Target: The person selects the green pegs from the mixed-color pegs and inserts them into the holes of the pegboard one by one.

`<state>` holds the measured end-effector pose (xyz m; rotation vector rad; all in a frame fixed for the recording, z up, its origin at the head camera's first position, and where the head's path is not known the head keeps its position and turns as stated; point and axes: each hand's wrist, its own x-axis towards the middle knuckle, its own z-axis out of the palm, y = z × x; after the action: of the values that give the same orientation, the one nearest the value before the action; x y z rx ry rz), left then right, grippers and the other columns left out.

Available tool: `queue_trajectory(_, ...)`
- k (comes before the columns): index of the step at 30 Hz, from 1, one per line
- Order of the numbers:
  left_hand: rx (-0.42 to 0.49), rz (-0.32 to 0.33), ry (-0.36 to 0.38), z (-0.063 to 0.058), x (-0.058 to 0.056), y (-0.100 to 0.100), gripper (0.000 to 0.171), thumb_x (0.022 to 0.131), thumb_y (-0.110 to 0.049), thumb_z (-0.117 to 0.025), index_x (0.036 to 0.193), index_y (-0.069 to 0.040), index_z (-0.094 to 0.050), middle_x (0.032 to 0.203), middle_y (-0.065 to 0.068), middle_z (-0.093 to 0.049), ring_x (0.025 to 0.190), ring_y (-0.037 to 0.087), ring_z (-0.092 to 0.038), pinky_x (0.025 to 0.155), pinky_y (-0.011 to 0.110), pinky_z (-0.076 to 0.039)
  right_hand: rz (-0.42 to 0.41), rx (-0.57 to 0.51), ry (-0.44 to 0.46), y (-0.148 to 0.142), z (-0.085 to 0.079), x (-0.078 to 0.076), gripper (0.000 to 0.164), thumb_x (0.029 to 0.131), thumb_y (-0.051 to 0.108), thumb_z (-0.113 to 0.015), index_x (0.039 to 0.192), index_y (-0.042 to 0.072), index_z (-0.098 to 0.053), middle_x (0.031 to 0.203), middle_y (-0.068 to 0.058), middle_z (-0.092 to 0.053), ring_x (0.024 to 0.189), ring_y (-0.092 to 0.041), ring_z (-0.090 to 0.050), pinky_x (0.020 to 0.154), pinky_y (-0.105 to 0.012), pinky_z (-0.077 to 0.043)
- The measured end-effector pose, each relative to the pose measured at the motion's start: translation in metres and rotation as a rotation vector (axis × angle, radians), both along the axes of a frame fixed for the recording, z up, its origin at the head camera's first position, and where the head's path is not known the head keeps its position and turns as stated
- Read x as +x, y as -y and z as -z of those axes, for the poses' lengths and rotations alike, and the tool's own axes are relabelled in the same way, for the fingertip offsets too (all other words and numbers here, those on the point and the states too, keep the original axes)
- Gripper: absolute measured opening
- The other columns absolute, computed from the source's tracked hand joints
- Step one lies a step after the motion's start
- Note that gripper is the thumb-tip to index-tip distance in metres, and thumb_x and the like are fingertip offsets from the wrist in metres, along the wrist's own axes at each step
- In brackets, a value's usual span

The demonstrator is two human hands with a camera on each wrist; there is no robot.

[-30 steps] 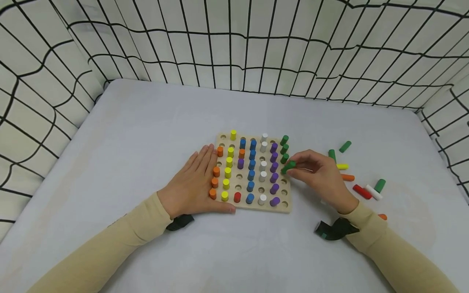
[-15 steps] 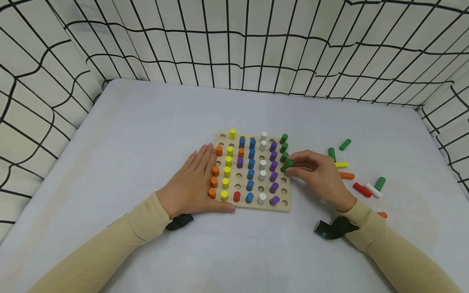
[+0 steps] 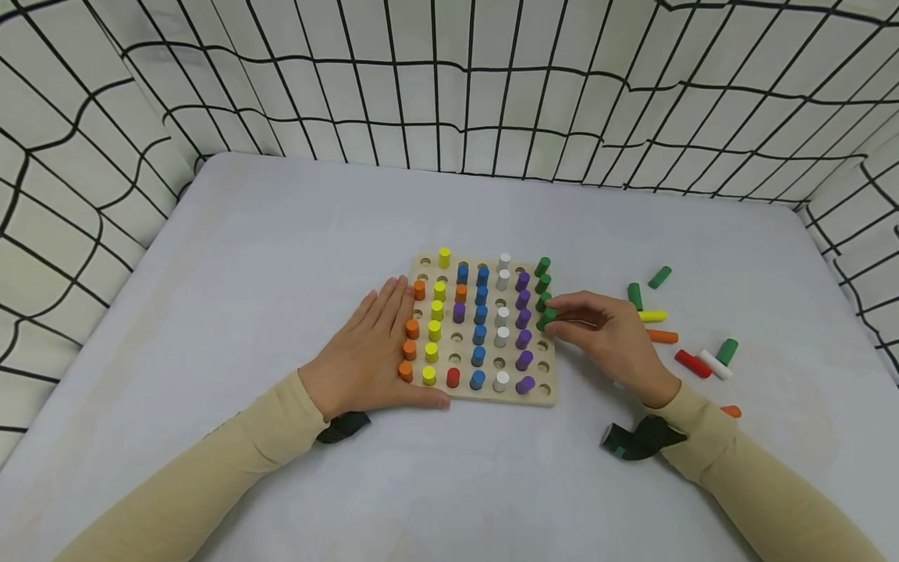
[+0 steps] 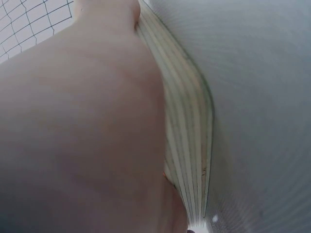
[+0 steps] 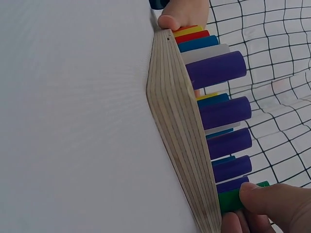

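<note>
A wooden pegboard (image 3: 520, 396) with rows of round holes lies on the white table, many holes filled with coloured pegs. My left hand (image 3: 372, 355) rests flat along its left edge, fingers straight, thumb along the near edge. With thumb and fingers, my right hand (image 3: 611, 339) pinches a green peg (image 3: 546, 318) at the rightmost column, below several standing green pegs. In the right wrist view that green peg (image 5: 229, 200) meets the board's face, beside a column of purple pegs (image 5: 226, 114). The left wrist view shows mostly the hand and the board's layered edge (image 4: 192, 131).
Loose pegs lie right of the right hand: a red peg (image 3: 692, 364), a white peg (image 3: 716, 364), a yellow peg (image 3: 653, 316), several green and orange ones. Dark straps hang under both wrists. A black wire grid (image 3: 449, 123) stands behind the table (image 3: 316, 226) and along its sides.
The green peg in my right hand has gone from leaning over the board's right edge to standing more upright in the right column. The left hand stays in place.
</note>
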<state>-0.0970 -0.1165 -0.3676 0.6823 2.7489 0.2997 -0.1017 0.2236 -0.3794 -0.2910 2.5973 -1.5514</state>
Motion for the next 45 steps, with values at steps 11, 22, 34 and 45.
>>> queue_trajectory(11, 0.003, -0.001, -0.008, 0.000, 0.000, 0.000, 0.145, 0.070, -0.091, -0.065, 0.165, 0.001, -0.005, 0.176, 0.018, 0.000, 0.165, 0.038, -0.002, 0.135, 0.055, -0.008, -0.002, -0.006, 0.000, -0.001, -0.001, 0.000, 0.029, 0.091, 0.010, -0.080, 0.118, 0.006, -0.071, 0.118, -0.014, -0.074, 0.096, 0.002, -0.073, 0.089, -0.012, -0.058)
queue_trajectory(22, 0.001, 0.004, -0.023, 0.002, 0.000, 0.000, 0.145, 0.070, -0.091, -0.065, 0.165, 0.002, -0.008, 0.176, 0.019, -0.003, 0.165, 0.039, -0.003, 0.134, 0.056, -0.010, -0.002, -0.053, 0.018, 0.000, -0.006, 0.003, 0.030, 0.090, 0.008, -0.080, 0.118, 0.004, -0.070, 0.118, -0.016, -0.072, 0.096, -0.002, -0.075, 0.089, -0.014, -0.059)
queue_trajectory(34, 0.015, 0.004, -0.033, 0.003, 0.002, 0.002, 0.144, 0.070, -0.090, -0.066, 0.164, 0.003, -0.008, 0.176, 0.020, -0.003, 0.164, 0.039, -0.004, 0.134, 0.056, -0.010, 0.013, -0.052, -0.076, -0.006, -0.018, 0.004, 0.030, 0.091, 0.010, -0.079, 0.118, 0.002, -0.070, 0.110, -0.003, -0.074, 0.095, -0.003, -0.074, 0.088, -0.014, -0.060)
queue_trajectory(45, 0.015, 0.006, -0.020, 0.004, 0.001, 0.002, 0.144, 0.070, -0.091, -0.064, 0.165, 0.001, -0.006, 0.176, 0.018, -0.001, 0.165, 0.038, -0.003, 0.135, 0.055, -0.009, 0.113, -0.053, -0.157, -0.021, -0.040, 0.006, 0.028, 0.092, 0.013, -0.079, 0.119, 0.006, -0.072, 0.103, 0.012, -0.075, 0.097, -0.002, -0.075, 0.089, -0.013, -0.059)
